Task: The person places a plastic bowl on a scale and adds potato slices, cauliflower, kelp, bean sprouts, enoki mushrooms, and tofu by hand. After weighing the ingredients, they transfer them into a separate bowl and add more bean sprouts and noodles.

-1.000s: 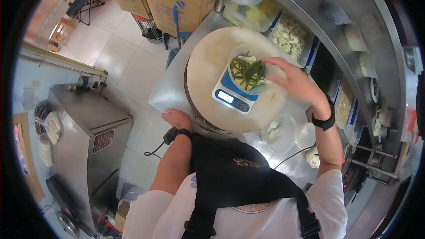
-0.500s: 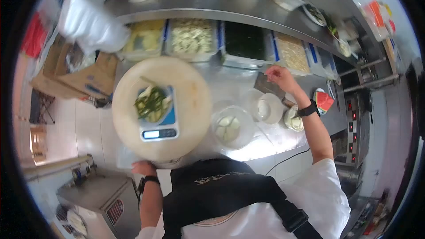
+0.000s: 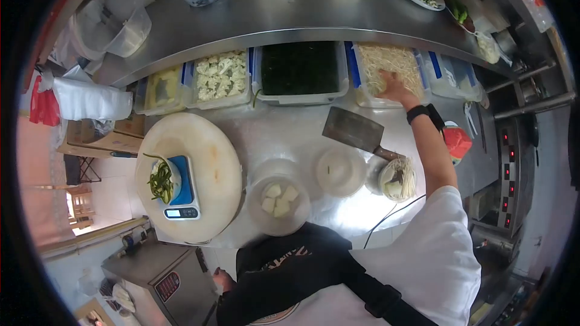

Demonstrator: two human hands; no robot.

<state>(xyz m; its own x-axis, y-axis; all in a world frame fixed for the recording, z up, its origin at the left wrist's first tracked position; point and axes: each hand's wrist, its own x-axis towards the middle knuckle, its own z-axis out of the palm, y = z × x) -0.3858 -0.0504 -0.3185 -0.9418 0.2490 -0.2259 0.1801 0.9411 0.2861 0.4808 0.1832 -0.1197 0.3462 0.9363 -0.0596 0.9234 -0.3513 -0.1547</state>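
My right hand (image 3: 396, 87) reaches into a plastic bin of pale thin strands (image 3: 371, 60) that look like bean sprouts; its fingers are spread on them. Low beside the apron is my left hand (image 3: 223, 279), away from the counter, its fingers mostly hidden. A cleaver (image 3: 353, 130) lies flat in front of the bins. Its handle points to a small bowl (image 3: 396, 184) with pale pieces and strands over its rim. On the round cutting board (image 3: 211, 205), a digital scale (image 3: 182, 212) bears a bowl of sliced green vegetables (image 3: 161, 182).
Bins of cauliflower (image 3: 220, 78) and dark green seaweed-like food (image 3: 299, 69) line the back under a steel shelf (image 3: 272, 21). A bowl with white chunks (image 3: 280, 200) and a clear bowl (image 3: 340, 172) stand in front. Watermelon (image 3: 457, 143) sits at right, near the control panel (image 3: 506, 178).
My right hand has moved from above the cleaver into the strand bin, its fingers spreading. My left hand has left the cutting board's edge. The view has shifted to the right.
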